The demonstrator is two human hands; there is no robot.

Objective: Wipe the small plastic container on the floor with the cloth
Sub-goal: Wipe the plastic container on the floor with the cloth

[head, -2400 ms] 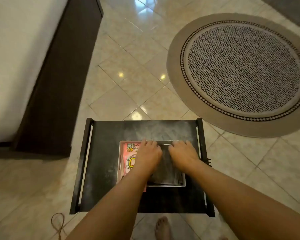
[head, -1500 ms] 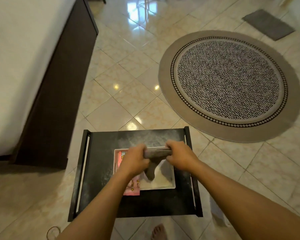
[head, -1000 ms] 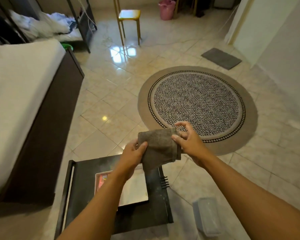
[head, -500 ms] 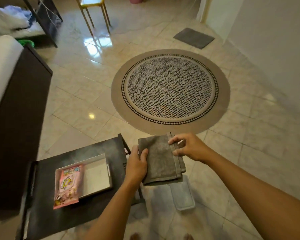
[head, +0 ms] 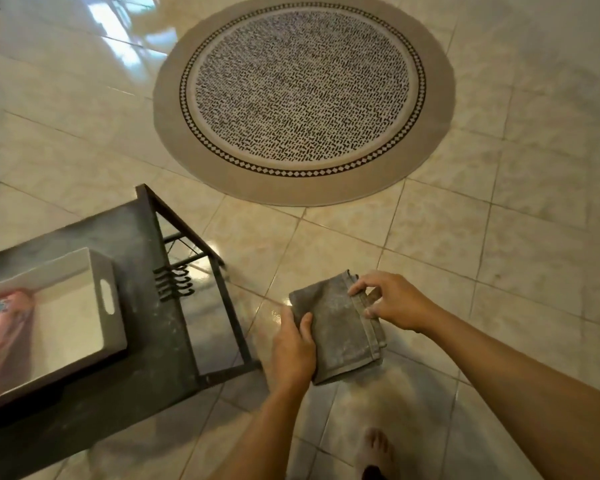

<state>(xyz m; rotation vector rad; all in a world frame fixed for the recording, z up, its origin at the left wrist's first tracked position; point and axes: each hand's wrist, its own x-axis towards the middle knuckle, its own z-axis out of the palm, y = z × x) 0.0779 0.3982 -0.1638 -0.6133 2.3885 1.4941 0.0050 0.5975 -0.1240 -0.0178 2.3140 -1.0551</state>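
A folded grey cloth hangs above the tiled floor, held between both hands. My left hand grips its lower left edge with the thumb on top. My right hand pinches the hemmed right edge near the top corner. The small plastic container does not show clearly; the cloth and my hands cover the floor beneath them, and that patch is blurred.
A low black table stands to the left, with hooks on its side. On it sits a white tray holding a pink packet. A round patterned rug lies ahead. My bare foot is below the cloth.
Both hands lifted the cloth out of the white tray and carried it right, off the table and over the floor. The view turned right and tipped downward.
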